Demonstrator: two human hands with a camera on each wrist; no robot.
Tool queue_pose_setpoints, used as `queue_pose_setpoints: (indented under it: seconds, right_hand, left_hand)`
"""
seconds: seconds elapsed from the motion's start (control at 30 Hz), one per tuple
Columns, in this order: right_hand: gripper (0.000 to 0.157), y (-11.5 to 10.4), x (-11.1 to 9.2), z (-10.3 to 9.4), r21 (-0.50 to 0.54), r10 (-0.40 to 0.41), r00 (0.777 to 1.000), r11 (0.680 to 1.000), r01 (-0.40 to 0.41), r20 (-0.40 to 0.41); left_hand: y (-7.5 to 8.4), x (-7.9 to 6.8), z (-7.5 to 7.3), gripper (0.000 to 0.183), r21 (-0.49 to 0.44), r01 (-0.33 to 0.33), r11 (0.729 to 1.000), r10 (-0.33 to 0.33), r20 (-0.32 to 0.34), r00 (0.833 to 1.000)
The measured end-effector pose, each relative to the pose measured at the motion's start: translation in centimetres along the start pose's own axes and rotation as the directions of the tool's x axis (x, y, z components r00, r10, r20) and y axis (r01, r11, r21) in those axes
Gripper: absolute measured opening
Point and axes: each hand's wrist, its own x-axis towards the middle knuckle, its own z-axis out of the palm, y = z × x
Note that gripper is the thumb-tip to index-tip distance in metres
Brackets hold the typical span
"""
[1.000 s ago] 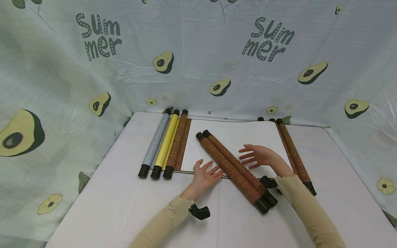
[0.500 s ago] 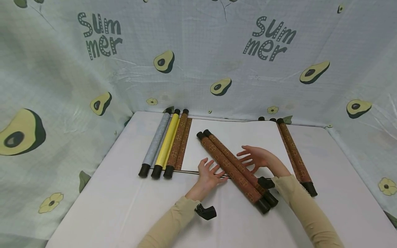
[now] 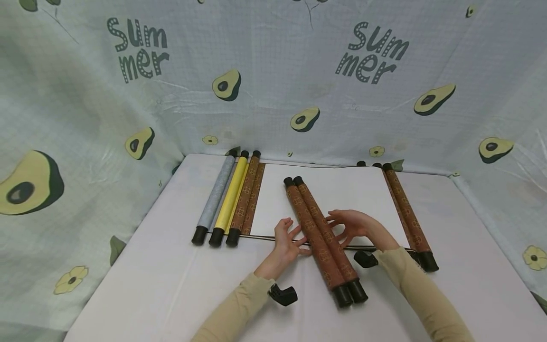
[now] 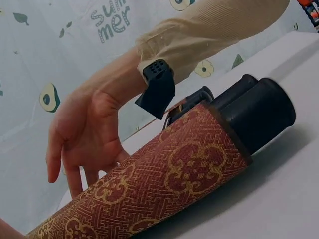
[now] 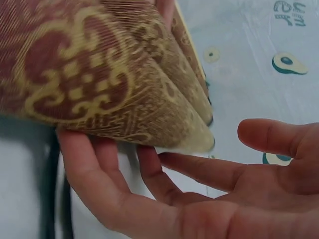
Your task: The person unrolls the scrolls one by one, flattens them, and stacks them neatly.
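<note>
A brown patterned scroll point(image 3: 316, 232), rolled into two side-by-side rolls with black end knobs, lies slanted across the middle. My left hand point(image 3: 285, 243) is at its left side, palm turned up, fingertips reaching the near roll. On the other side my right hand point(image 3: 353, 224) has its fingers loosely bent against the roll. In the right wrist view, the fingertips of the right hand point(image 5: 149, 199) touch the underside of the scroll point(image 5: 79, 74), thumb apart from it. The left wrist view shows the scroll's point(image 4: 194, 169) black knobs close up. Neither hand grips it.
Under the scroll lies a white sheet point(image 3: 342, 185) spread open. Along its left stand a grey roll point(image 3: 216, 190), a yellow roll point(image 3: 231, 194) and a brown roll point(image 3: 244, 194). Another brown roll point(image 3: 406, 209) borders the right. A printed cloth point(image 3: 265, 66) hangs behind the white table point(image 3: 171, 275).
The scroll has turned to a steeper slant, its near end swinging left and its far end right. My left hand moved right to it, and the right hand moved slightly closer.
</note>
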Motion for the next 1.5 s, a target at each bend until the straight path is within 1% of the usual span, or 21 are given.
queue_pose_setpoints:
  seconds: [0.07,0.2,0.33,0.43,0.5,0.6,0.67,0.73,0.83,0.93,1.03,1.17,1.27,1.3,1.43,1.5]
  right_hand:
    - [0.057,0.2,0.1,0.3,0.011,-0.006,1.0,1.0,0.006,-0.023]
    - [0.054,0.6,0.2,0.6,0.029,-0.017,0.998,0.999,0.019,-0.066]
    - [0.051,0.7,0.2,0.9,0.043,-0.025,0.995,0.999,0.029,-0.093]
    - [0.05,0.5,0.0,1.4,0.056,-0.032,0.992,0.998,0.039,-0.121]
    - [0.052,0.4,-0.1,1.9,0.038,-0.047,0.989,0.998,0.052,-0.138]
    - [0.063,0.2,-0.3,2.6,-0.029,-0.081,0.983,0.997,0.077,-0.166]
    - [0.07,0.1,-0.3,3.0,-0.078,-0.104,0.976,0.993,0.091,-0.191]
    - [0.077,0.0,-0.4,3.3,-0.111,-0.125,0.967,0.989,0.102,-0.221]
    - [0.083,-0.3,-0.5,3.7,-0.133,-0.155,0.95,0.984,0.122,-0.272]
    - [0.086,-0.6,-0.6,4.0,-0.156,-0.189,0.932,0.977,0.147,-0.31]
    - [0.088,-1.1,-0.9,4.3,-0.165,-0.208,0.914,0.974,0.158,-0.35]
    - [0.089,-1.8,-1.2,4.7,-0.177,-0.218,0.894,0.971,0.159,-0.392]
    - [0.09,-2.2,-1.2,4.8,-0.165,-0.226,0.885,0.971,0.172,-0.407]
    - [0.09,-2.4,-1.2,4.8,-0.159,-0.229,0.882,0.971,0.178,-0.413]
    - [0.088,-2.7,-1.1,5.0,-0.133,-0.244,0.869,0.969,0.207,-0.431]
    - [0.087,-2.9,-1.2,5.1,-0.124,-0.254,0.861,0.967,0.221,-0.441]
  left_hand:
    - [0.1,0.1,-0.1,0.066,0.021,-0.012,1.0,0.011,0.023,1.0]
    - [0.4,0.2,-0.1,0.067,0.066,-0.017,0.998,0.013,0.05,0.999]
    - [0.9,0.4,0.1,0.065,0.111,-0.01,0.994,0.003,0.056,0.998]
    - [1.2,0.7,0.2,0.064,0.144,-0.001,0.99,-0.007,0.051,0.999]
    - [1.5,0.7,0.2,0.062,0.173,0.006,0.985,-0.016,0.056,0.998]
    - [2.0,0.8,0.3,0.064,0.229,0.002,0.973,-0.019,0.072,0.997]
    - [2.4,0.8,0.4,0.065,0.287,-0.017,0.958,-0.008,0.087,0.996]
    - [2.8,0.9,0.6,0.066,0.352,-0.044,0.935,0.009,0.098,0.995]
    - [3.3,1.1,0.7,0.064,0.429,-0.074,0.9,0.024,0.123,0.992]
    - [3.7,1.4,0.7,0.063,0.459,-0.092,0.884,0.027,0.147,0.989]
    - [4.0,1.8,0.7,0.065,0.481,-0.111,0.87,0.039,0.159,0.987]
    - [4.2,2.1,0.9,0.072,0.542,-0.16,0.825,0.082,0.166,0.983]
    - [4.2,2.3,1.2,0.078,0.586,-0.177,0.791,0.103,0.159,0.982]
    - [4.2,2.3,1.3,0.077,0.597,-0.182,0.781,0.109,0.156,0.982]
    - [4.2,2.5,1.5,0.069,0.626,-0.187,0.757,0.121,0.148,0.982]
    - [4.4,2.5,1.5,0.065,0.634,-0.187,0.75,0.118,0.151,0.982]
